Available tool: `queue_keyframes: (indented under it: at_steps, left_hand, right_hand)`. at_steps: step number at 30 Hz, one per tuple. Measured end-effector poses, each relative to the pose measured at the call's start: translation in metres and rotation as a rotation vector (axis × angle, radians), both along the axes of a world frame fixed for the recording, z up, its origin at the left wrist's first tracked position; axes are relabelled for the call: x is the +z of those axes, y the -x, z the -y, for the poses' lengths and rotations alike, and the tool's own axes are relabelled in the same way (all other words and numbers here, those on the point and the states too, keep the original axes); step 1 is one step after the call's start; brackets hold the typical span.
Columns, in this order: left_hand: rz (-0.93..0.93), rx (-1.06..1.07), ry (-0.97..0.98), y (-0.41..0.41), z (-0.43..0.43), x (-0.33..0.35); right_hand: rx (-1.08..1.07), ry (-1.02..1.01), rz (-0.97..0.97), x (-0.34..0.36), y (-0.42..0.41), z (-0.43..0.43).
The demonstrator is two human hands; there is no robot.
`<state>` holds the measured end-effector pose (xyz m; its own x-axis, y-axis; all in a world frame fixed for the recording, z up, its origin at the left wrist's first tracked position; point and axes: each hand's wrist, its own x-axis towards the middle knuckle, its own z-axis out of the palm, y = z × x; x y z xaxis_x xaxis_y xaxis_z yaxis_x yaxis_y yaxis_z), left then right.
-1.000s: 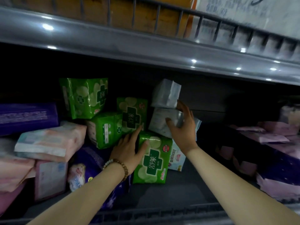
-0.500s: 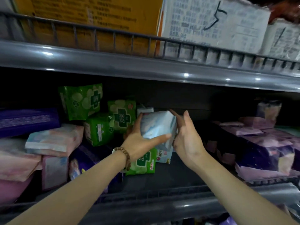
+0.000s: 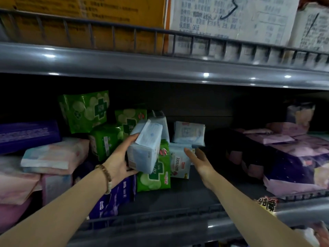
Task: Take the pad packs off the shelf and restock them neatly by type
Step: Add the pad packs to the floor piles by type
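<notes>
Nearest, the front rail of the shelf crosses the view, and both forearms reach over it. The left hand, with a bead bracelet on its wrist, grips a pale blue pack by its near end. It holds the pack tilted and clear of the shelf floor, in front of the green packs.

The right hand holds nothing. Its fingers are straight and stretched toward a white pack standing just right of the green ones; whether they touch it I cannot tell. A second pale pack lies on top of that one.

Low at the left front stand dark purple packs. Further left, pink packs lie askew beside a purple box. Well apart to the right, pink and purple packs lie in a loose heap. Behind, more green packs lean at odd angles. Above, cartons sit on the upper shelf.

The job looks barely begun. One pack is in hand, while nearly all the rest sit mixed and tumbled on the shelf. Most of the clearing and all the restocking by type remain.
</notes>
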<state>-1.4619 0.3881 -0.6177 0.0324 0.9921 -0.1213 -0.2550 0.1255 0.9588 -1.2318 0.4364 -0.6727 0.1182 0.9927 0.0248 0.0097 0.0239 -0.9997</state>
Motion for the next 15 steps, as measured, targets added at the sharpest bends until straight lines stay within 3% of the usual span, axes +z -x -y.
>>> queue_keyframes:
  at_steps: [6,11,15]
  left_hand:
    - [0.012,-0.011,-0.012,0.002,-0.005,-0.003]
    - [-0.003,0.015,-0.032,-0.004,-0.001,-0.002]
    - [0.011,0.033,-0.023,-0.001,0.006,0.001]
  right_hand:
    - [-0.029,0.019,0.038,-0.004,0.01,-0.028]
    - [-0.069,-0.043,0.307,-0.038,-0.018,-0.051]
    - [-0.13,-0.105,0.189,-0.003,-0.01,0.005]
